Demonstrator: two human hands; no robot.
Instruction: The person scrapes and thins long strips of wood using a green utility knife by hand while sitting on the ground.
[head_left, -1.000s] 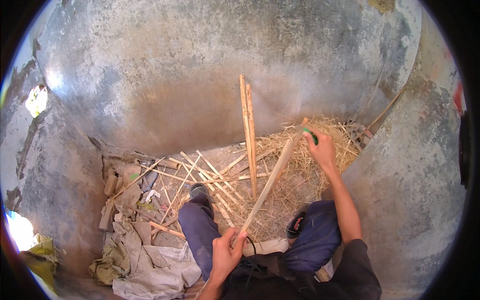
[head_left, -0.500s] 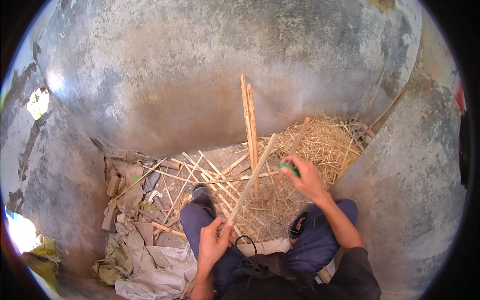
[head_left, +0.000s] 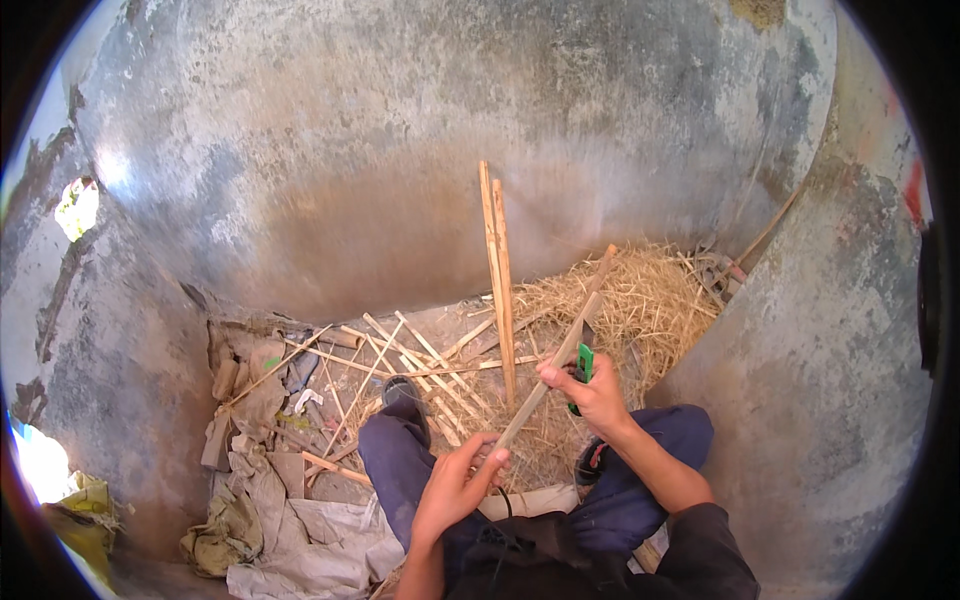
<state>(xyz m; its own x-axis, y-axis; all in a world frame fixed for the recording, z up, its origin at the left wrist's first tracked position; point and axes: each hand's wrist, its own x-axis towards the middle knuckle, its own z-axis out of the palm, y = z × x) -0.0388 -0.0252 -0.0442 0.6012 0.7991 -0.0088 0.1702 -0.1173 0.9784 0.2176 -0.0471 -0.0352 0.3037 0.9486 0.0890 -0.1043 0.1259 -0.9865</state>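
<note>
The left hand (head_left: 460,487), low down, pinches the near part of a flat, pale wooden strip (head_left: 537,408) that slants up and rightward. The right hand (head_left: 600,398), fingers curled, grips a green-handled tool (head_left: 586,360) right beside the strip's middle. Beyond lies a tangled, straw-like heap (head_left: 660,300) against mottled grey wall (head_left: 400,150).

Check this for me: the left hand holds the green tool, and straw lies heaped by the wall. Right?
Not quite: in the head view the green tool is in the right hand, not the left hand. The straw does lie heaped by the wall.
</note>
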